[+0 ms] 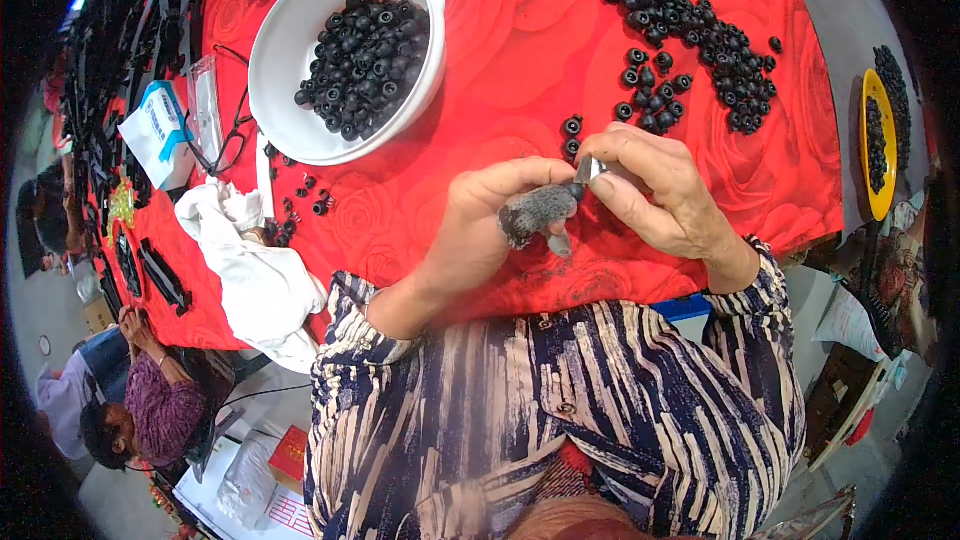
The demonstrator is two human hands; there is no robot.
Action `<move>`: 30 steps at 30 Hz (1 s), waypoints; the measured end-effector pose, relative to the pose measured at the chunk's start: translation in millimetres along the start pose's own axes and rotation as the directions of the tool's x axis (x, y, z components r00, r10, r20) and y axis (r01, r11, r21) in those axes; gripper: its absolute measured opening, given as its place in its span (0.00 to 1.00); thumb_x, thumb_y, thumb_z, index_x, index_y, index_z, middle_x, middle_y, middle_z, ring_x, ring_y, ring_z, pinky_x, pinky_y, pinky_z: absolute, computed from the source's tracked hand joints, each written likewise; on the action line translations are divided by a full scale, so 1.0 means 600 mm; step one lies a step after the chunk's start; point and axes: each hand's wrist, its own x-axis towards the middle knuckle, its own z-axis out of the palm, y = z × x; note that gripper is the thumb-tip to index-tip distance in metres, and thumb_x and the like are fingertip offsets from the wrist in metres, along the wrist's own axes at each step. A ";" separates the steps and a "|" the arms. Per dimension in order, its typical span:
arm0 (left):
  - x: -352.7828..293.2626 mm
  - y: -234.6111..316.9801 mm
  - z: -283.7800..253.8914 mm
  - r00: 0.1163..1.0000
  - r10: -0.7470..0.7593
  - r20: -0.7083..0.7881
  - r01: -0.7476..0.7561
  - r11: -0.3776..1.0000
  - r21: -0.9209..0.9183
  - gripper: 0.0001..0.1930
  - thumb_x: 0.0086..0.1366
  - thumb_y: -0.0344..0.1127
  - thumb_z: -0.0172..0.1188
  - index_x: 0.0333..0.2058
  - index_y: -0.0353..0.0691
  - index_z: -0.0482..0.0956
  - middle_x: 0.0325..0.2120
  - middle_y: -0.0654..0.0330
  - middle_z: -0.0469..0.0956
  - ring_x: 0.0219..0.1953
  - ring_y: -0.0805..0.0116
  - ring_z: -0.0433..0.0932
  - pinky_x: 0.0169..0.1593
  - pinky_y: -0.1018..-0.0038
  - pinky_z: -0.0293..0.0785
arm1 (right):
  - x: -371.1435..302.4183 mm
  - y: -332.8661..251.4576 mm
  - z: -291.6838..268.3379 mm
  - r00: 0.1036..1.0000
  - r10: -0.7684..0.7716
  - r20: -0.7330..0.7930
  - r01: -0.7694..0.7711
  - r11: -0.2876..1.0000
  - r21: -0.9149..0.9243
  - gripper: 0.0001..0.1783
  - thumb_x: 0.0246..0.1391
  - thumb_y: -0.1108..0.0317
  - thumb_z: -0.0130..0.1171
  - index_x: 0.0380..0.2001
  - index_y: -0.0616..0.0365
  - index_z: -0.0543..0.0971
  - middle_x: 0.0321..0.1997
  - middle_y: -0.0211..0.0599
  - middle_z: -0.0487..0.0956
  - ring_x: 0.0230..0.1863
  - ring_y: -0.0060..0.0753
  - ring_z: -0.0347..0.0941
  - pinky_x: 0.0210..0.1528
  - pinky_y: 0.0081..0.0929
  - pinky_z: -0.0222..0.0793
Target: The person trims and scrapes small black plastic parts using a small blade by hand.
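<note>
My left hand (470, 215) is closed, pinching a small round black part (577, 191) between thumb and fingers. Dark grey, crumb-coated covering (538, 212) wraps some of its fingers. From the other side my right hand (655, 190) grips a small flat metal blade (590, 171), its edge against or very near the black part; the fingers partly hide the contact. Just beyond the hands, two loose black parts (572, 126) lie on the red cloth (490, 70). Fine dark crumbs are scattered on the cloth below my hands.
A white bowl (436, 70) of black parts stands at the far left. More black parts (690, 30) spread at far right. White cloth (250, 260), eyeglasses (235, 135) and a blue-white packet (160, 130) lie left. A yellow tray (880, 202) is at right; another person (165, 400) sits lower left.
</note>
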 end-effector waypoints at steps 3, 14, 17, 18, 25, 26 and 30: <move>0.001 -0.002 -0.002 1.000 -0.003 0.008 0.004 1.000 -0.026 0.12 0.61 0.23 0.49 0.44 0.32 0.73 0.30 0.63 0.76 0.30 0.78 0.74 0.35 0.81 0.72 | -0.001 0.005 0.003 1.000 -0.026 -0.011 0.026 1.000 0.012 0.08 0.49 0.75 0.52 0.35 0.66 0.72 0.24 0.36 0.68 0.21 0.28 0.62 0.23 0.24 0.56; 0.002 -0.009 -0.011 1.000 -0.018 0.019 0.019 0.999 -0.045 0.11 0.62 0.25 0.50 0.44 0.33 0.74 0.31 0.63 0.76 0.30 0.78 0.73 0.36 0.81 0.71 | -0.002 0.015 0.004 0.996 -0.084 -0.005 0.083 0.996 -0.017 0.09 0.48 0.76 0.53 0.34 0.67 0.72 0.23 0.38 0.68 0.20 0.31 0.64 0.22 0.25 0.57; 0.003 -0.011 -0.014 0.997 -0.057 0.043 0.062 0.991 -0.115 0.11 0.62 0.27 0.51 0.44 0.33 0.74 0.31 0.63 0.76 0.31 0.78 0.72 0.36 0.81 0.70 | 0.001 0.015 0.000 0.996 -0.085 0.025 0.085 0.996 -0.002 0.09 0.48 0.76 0.53 0.34 0.67 0.72 0.22 0.38 0.68 0.20 0.32 0.65 0.22 0.26 0.58; 0.003 -0.011 -0.014 0.996 -0.085 0.037 0.089 0.989 -0.116 0.11 0.62 0.27 0.51 0.43 0.33 0.74 0.31 0.63 0.76 0.31 0.78 0.72 0.36 0.81 0.70 | 0.002 0.015 0.000 0.996 -0.084 0.025 0.084 0.996 -0.001 0.09 0.48 0.76 0.53 0.34 0.67 0.72 0.22 0.38 0.68 0.20 0.32 0.65 0.22 0.26 0.58; 0.006 -0.022 -0.019 0.992 -0.108 0.067 0.121 0.964 -0.238 0.11 0.61 0.28 0.52 0.42 0.33 0.75 0.30 0.62 0.76 0.30 0.77 0.73 0.35 0.81 0.70 | 0.007 0.019 -0.002 0.995 -0.082 0.062 0.080 0.996 0.031 0.06 0.48 0.76 0.54 0.31 0.66 0.73 0.21 0.40 0.69 0.21 0.37 0.67 0.23 0.29 0.60; 0.006 -0.021 -0.017 0.992 -0.109 0.069 0.122 0.963 -0.239 0.11 0.61 0.28 0.52 0.42 0.33 0.75 0.30 0.62 0.76 0.30 0.77 0.73 0.35 0.81 0.70 | 0.007 0.020 -0.003 0.994 -0.089 0.069 0.087 0.996 0.029 0.06 0.47 0.76 0.54 0.31 0.66 0.73 0.21 0.40 0.69 0.21 0.37 0.68 0.23 0.30 0.60; 0.004 -0.027 -0.013 0.986 -0.168 -0.012 0.163 0.969 -0.188 0.10 0.61 0.27 0.52 0.41 0.32 0.75 0.29 0.61 0.76 0.29 0.76 0.73 0.33 0.81 0.71 | 0.005 0.024 -0.004 0.992 -0.080 0.102 0.081 0.997 -0.005 0.06 0.47 0.76 0.54 0.31 0.66 0.73 0.21 0.40 0.70 0.21 0.37 0.68 0.23 0.31 0.61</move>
